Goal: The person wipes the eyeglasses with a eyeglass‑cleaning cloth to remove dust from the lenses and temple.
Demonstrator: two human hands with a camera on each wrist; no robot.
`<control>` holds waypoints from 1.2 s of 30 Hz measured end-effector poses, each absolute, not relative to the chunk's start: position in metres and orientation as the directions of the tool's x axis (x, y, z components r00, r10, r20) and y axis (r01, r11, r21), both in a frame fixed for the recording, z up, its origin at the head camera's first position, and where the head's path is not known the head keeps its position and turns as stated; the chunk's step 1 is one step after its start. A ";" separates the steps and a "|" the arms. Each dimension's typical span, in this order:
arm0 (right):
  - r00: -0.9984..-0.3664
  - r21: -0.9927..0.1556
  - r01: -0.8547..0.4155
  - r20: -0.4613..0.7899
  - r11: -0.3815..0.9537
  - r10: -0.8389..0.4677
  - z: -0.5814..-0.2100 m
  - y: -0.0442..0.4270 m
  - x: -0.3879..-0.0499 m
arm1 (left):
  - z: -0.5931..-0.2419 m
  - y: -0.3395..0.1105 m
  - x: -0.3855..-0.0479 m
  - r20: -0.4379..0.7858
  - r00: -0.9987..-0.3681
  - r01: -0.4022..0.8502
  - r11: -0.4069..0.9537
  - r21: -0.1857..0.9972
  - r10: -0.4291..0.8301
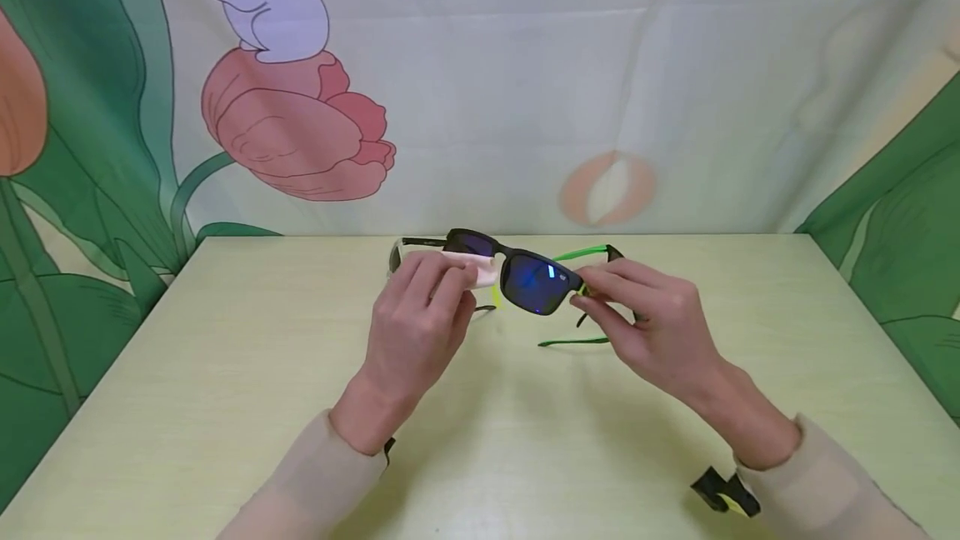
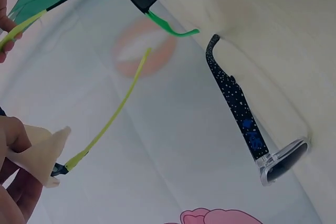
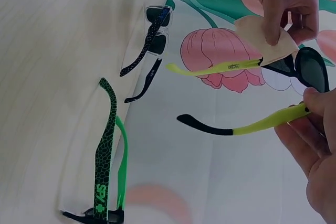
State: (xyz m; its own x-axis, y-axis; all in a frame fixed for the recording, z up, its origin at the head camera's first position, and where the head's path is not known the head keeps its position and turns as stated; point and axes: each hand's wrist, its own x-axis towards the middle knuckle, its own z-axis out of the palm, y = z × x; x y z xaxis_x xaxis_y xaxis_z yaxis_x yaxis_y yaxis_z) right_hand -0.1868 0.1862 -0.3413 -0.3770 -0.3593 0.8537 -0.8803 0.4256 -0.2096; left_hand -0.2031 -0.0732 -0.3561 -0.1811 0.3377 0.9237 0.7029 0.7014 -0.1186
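Note:
Dark sunglasses (image 1: 534, 280) with blue mirrored lenses and yellow-green temples are held up above the table. My right hand (image 1: 660, 323) pinches them at the hinge corner, thumb and fingers on the frame. A pale cloth (image 1: 486, 272) is pinched in my left hand (image 1: 416, 315), which holds it over the other lens and its hinge end. In the right wrist view the cloth (image 3: 268, 38) wraps that frame corner, hiding part of the lens. One yellow-green temple (image 3: 270, 120) with a black tip extends beside the right hand; the other temple (image 2: 113, 116) sticks out past the cloth.
Behind the held pair, clear-framed sunglasses with speckled dark temples (image 2: 236, 103) rest on the table (image 1: 247, 390) to the left. Black sunglasses with green temples (image 3: 103, 166) sit to the right. A printed curtain (image 1: 487, 90) hangs at the table's back edge.

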 end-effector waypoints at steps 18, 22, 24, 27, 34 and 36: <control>-0.391 -0.199 -0.870 0.836 0.451 -0.386 -0.342 0.181 -0.185 | -0.357 -0.079 -0.211 0.900 -0.229 0.734 0.673 -0.090 0.371; -0.398 -0.214 -0.871 0.834 0.442 -0.381 -0.343 0.181 -0.186 | -0.360 -0.079 -0.211 0.898 -0.240 0.747 0.661 -0.072 0.369; -0.397 -0.216 -0.873 0.835 0.437 -0.382 -0.343 0.182 -0.187 | -0.361 -0.079 -0.211 0.902 -0.235 0.750 0.658 -0.069 0.362; -0.404 -0.219 -0.869 0.831 0.443 -0.382 -0.344 0.184 -0.187 | -0.362 -0.079 -0.210 0.909 -0.218 0.755 0.652 -0.073 0.355; -0.413 -0.206 -0.853 0.828 0.480 -0.378 -0.346 0.189 -0.189 | -0.362 -0.079 -0.207 0.907 -0.202 0.757 0.646 -0.095 0.371; -0.414 -0.201 -0.850 0.826 0.488 -0.381 -0.346 0.191 -0.190 | -0.362 -0.079 -0.206 0.904 -0.201 0.763 0.639 -0.096 0.376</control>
